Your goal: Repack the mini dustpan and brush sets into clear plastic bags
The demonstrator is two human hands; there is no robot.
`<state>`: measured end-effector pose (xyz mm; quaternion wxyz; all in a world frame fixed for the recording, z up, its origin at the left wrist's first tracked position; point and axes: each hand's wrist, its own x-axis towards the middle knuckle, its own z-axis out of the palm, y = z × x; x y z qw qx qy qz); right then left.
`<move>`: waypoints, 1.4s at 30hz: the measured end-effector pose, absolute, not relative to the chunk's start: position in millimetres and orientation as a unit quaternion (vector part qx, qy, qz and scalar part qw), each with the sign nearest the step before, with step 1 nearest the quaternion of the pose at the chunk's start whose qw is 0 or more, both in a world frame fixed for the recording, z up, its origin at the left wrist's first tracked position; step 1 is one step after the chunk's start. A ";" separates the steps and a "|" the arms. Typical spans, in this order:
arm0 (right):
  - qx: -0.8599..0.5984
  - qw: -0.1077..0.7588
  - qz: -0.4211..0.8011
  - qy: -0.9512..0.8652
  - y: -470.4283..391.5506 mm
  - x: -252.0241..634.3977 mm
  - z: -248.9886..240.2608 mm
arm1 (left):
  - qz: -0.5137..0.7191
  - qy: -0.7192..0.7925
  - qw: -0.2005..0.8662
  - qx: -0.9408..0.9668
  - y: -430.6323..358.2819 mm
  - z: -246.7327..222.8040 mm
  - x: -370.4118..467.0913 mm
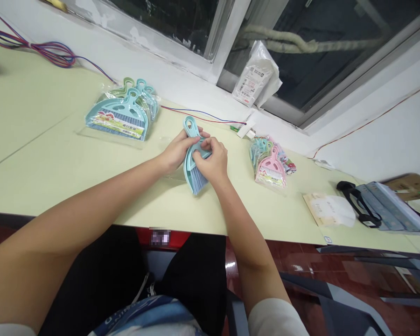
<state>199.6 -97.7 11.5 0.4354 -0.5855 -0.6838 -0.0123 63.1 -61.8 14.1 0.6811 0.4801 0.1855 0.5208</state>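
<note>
The left hand has its grip closed on a light-blue dustpan-and-brush set, thumb across it below the ringed handle. The right hand has its grip curled onto the set's right side, thumb over the brush. The set is held slightly tilted over the worktop, bristles toward the person, between bagged blue-and-green dustpan sets and a bagged pink dustpan set.

A pale table carries bagged dustpan sets and a flat packet.
</note>
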 end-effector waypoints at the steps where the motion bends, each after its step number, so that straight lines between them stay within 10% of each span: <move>1: -0.587 0.434 -0.004 -0.683 -98.3 199.5 12.9 | 0.520 0.184 0.685 0.476 -60.7 14.0 62.5; 31: -0.557 0.443 0.180 -0.679 -102.2 225.9 33.8 | 0.496 0.269 0.671 0.480 -50.5 9.7 54.5; 42: -0.566 0.574 0.145 -0.574 -91.3 246.0 34.2 | 0.517 0.334 0.686 0.388 -22.7 11.2 35.6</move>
